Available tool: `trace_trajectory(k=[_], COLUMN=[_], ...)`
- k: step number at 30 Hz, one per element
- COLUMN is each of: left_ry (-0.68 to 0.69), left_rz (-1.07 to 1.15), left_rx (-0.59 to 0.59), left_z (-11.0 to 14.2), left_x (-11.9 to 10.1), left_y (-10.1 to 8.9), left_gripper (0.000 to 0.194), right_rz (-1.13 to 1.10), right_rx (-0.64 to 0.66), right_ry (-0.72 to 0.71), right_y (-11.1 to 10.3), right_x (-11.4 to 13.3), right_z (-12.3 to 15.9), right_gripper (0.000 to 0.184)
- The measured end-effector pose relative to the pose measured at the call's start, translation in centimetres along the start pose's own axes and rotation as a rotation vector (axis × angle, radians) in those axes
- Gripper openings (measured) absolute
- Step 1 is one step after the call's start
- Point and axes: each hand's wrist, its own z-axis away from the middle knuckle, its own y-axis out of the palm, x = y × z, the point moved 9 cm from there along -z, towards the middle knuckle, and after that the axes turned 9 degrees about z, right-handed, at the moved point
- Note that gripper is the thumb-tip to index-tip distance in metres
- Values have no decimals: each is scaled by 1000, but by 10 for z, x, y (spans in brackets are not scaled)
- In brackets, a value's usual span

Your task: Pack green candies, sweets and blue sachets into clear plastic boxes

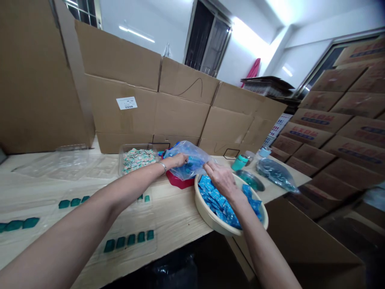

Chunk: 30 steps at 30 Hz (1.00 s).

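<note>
A clear plastic bag [197,150] with blue contents lies over a red container [180,182] at the middle of the table. My left hand [180,159] is closed on the bag's near side, fingertips partly hidden. Pinched between the fingers of my right hand [221,177] is the bag's right edge. Under my right hand and forearm stands a cream basin [207,216] full of blue printed packets [215,198]. A clear tub of small printed pieces [138,159] sits left of the bag.
Clear plastic trays [138,245] with dark green pieces [131,240] cover the left front. At the right stand a teal bottle [239,162], a metal dish [251,180] and a filled plastic bag [275,174]. Cardboard [180,112] walls the back; stacked cartons [319,120] rise at right.
</note>
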Motion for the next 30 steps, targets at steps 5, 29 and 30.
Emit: trace_trajectory(k=[5, 29, 30], left_ry=[-68, 89, 38], left_rz=[39, -400, -426], left_rx=[120, -747, -817], left_z=[11, 468, 489], left_x=[-8, -23, -19], left_y=[-15, -169, -175], left_gripper=[23, 36, 38], right_rz=[2, -2130, -2137], right_rx=[140, 560, 583], right_ry=[-5, 34, 13], right_y=[26, -94, -98], right_x=[-1, 319, 333], right_z=[-7, -140, -148], right_gripper=[21, 32, 33])
